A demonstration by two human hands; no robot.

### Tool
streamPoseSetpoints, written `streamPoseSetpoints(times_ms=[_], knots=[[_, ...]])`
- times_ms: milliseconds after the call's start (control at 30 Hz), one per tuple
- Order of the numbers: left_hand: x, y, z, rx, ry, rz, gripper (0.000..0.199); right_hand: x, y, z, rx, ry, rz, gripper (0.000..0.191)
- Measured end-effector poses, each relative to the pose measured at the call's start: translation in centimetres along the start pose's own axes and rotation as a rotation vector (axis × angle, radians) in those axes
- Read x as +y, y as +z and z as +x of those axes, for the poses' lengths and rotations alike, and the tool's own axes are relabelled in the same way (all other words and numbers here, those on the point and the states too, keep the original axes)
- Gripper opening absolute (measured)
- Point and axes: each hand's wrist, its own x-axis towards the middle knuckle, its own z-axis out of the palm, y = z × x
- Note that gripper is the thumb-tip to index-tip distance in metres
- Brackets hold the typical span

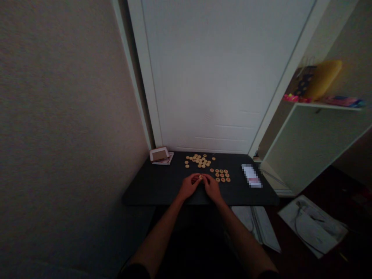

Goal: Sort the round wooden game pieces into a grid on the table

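Above the near half of the dark table, my left hand (188, 186) and my right hand (212, 187) meet with fingertips pinched around one small round pale disc (200, 177). The disc looks like a wooden game piece with a mark on its face. Just right of my right hand, several similar discs (223, 175) with reddish marks lie in neat rows. One more disc (212, 170) sits a little left of the top row. Beyond my hands, a loose heap of pale discs (200, 160) is spread near the back; their marks are too small to read.
An open box (159, 155) rests at the table's back left corner. A phone (251, 176) with a lit, pixelated screen lies at the right. The black table (157, 186) stands against a white door (203, 77). A white cabinet (316, 143) is to the right.
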Motion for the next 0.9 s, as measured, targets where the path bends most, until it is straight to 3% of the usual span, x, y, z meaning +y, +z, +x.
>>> streamPoseSetpoints(times_ms=[400, 900], knots=[[-0.18, -0.02, -0.13, -0.06, 0.006, 0.011, 0.029, 0.41, -0.04, 0.05, 0.086, 0.139, 0.044, 0.034], [-0.25, -0.13, -0.24, -0.057, -0.004, 0.034, 0.035, 0.23, -0.2, 0.02, 0.027, 0.074, 0.087, 0.032]])
